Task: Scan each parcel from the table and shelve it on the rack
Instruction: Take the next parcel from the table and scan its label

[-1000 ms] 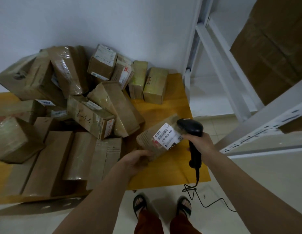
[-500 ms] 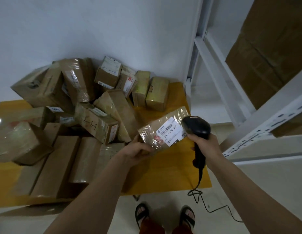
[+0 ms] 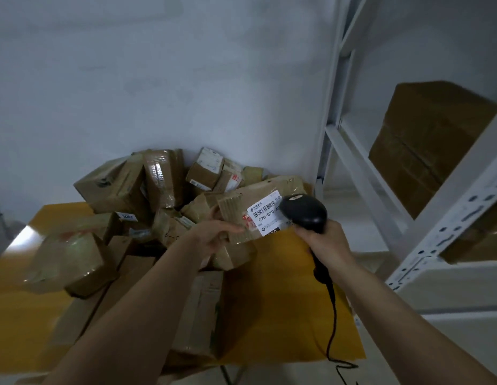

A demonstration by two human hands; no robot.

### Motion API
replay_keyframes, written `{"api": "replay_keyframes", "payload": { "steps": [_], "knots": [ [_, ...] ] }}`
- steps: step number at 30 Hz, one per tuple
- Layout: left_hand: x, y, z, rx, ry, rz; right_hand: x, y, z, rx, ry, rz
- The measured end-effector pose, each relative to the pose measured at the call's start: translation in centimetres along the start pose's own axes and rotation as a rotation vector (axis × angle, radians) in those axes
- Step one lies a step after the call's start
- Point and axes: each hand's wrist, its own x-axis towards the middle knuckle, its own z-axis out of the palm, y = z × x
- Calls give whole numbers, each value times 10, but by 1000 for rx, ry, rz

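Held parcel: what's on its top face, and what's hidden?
The parcel in the left hand carries a white label with a barcode and "070-070-A". The scanner, gripped by the right hand, covers the label's right end; remaining characters unreadable.

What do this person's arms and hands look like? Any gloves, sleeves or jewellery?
Both arms are bare along all that shows, with no sleeve in view. The left hand and right hand wear no gloves. No watch, bracelet or ring is visible on either wrist or on the fingers that show, and no markings can be made out in this dim, slightly blurred view.
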Motion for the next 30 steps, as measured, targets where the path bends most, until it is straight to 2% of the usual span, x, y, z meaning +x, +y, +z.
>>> {"api": "replay_keyframes", "payload": {
  "steps": [2,7,18,22,25,28,30],
  "knots": [
    [-1,15,-4,1,-15,38,-4,-8,6,-48,-69,-81],
    [7,42,-27,-36,143,55,-13,-25,16,-121,-150,-251],
    [11,50,-46,-56,159,85,-13,-26,22,-97,-167,-269],
    [5,51,-47,-56,133,86,-14,-27,25,-107,-182,-264],
    [-1,53,-42,-19,78,47,-17,-29,28,-48,-193,-191],
    [-9,54,-37,149,-79,-3,-22,-28,27,51,-238,-96],
    [-9,50,-33,236,-103,-44,-27,-26,27,84,-258,-71]
  ]
}}
